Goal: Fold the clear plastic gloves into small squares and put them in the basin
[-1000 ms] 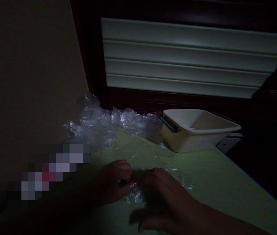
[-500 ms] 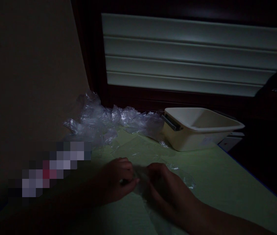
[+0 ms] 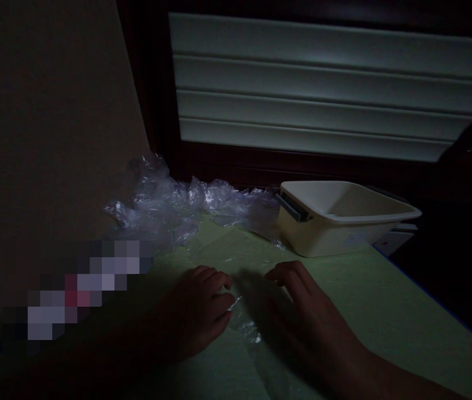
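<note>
A thin clear plastic bag [image 3: 252, 333] lies on the green tabletop [image 3: 402, 311], between my hands and below them. My left hand [image 3: 204, 311] is at its left edge with the fingers curled; fingers and thumb come close at the plastic, and the dim light hides whether they pinch it. To the right my right hand [image 3: 306, 311] hovers with fingers bent and apart, holding nothing visible, its shadow falling on the plastic.
Crumpled clear plastic bags [image 3: 156, 205] are heaped along the wall and the back edge. A cream plastic bin [image 3: 327, 239] with a dark handle stands at the back right. A blurred-out pale object [image 3: 81, 289] lies at the left.
My right hand has opened and moved off the plastic, a little to the right. The plastic between the hands has dropped lower. My left hand's fingers have shifted slightly.
</note>
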Demonstrator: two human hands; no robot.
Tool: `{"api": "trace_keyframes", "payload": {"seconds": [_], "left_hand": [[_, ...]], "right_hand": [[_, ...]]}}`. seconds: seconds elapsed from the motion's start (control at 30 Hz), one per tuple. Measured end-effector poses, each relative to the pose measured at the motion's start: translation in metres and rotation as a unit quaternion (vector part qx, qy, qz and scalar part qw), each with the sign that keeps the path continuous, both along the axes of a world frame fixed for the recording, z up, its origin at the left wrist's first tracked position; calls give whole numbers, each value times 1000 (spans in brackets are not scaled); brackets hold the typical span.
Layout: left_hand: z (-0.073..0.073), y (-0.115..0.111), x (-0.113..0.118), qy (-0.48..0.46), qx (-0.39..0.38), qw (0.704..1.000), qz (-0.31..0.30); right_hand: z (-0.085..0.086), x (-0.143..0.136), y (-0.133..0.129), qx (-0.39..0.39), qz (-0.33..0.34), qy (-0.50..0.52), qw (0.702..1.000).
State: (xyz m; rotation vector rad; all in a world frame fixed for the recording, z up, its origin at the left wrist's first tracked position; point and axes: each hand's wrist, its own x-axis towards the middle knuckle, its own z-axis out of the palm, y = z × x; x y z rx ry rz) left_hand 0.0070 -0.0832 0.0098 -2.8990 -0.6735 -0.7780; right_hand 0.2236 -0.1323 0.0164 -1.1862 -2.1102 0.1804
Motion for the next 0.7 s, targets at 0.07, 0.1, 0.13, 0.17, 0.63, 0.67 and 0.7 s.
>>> {"api": "trace_keyframes", "payload": {"seconds": [0.07, 0.1, 0.13, 0.17, 0.63, 0.67, 0.7], "left_hand": [[3, -3, 0, 25, 32, 999, -14], [4, -4, 0, 33, 45, 998, -25], [5, -6, 0, 42, 50, 997, -33], [6, -9, 1, 50, 54, 996, -46], [2, -16, 1, 122, 50, 988, -76], [2, -15, 1, 120, 49, 989, -76], [2, -15, 1, 111, 52, 989, -79]], "right_hand": [[2, 0, 0, 21, 31, -42, 998], [2, -1, 0, 24, 51, -67, 996], [2, -2, 1, 23, 69, -90, 993], [1, -4, 2, 18, 84, -109, 990], [-3, 10, 20, -153, 48, -114, 981], [-1, 12, 21, -156, 44, -118, 980], [1, 14, 21, -158, 42, -119, 979]]}}
